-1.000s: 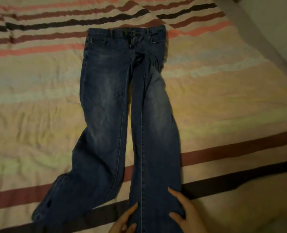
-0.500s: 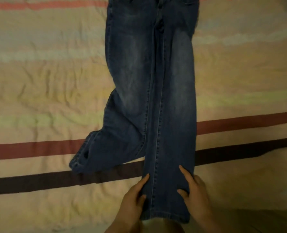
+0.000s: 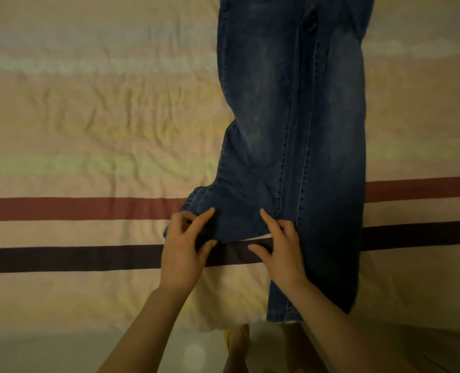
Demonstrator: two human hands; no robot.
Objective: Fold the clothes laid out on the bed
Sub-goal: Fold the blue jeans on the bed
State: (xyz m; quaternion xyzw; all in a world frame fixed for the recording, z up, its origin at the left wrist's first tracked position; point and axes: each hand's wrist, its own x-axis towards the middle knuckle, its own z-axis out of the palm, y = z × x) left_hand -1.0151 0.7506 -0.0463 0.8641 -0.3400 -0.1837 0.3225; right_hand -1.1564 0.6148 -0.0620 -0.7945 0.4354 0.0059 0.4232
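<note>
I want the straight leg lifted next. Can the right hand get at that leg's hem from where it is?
Probably yes. The right hand rests on the jeans above the straight leg's hem, which lies flat and uncovered near the bed's edge; only the forearm crosses above it.

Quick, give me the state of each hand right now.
Left hand: grip pinching the jeans at the left leg's hem.
Right hand: open, fingers resting on the jeans.

Head view looks steeply down, close over bed (image 3: 89,117)
</note>
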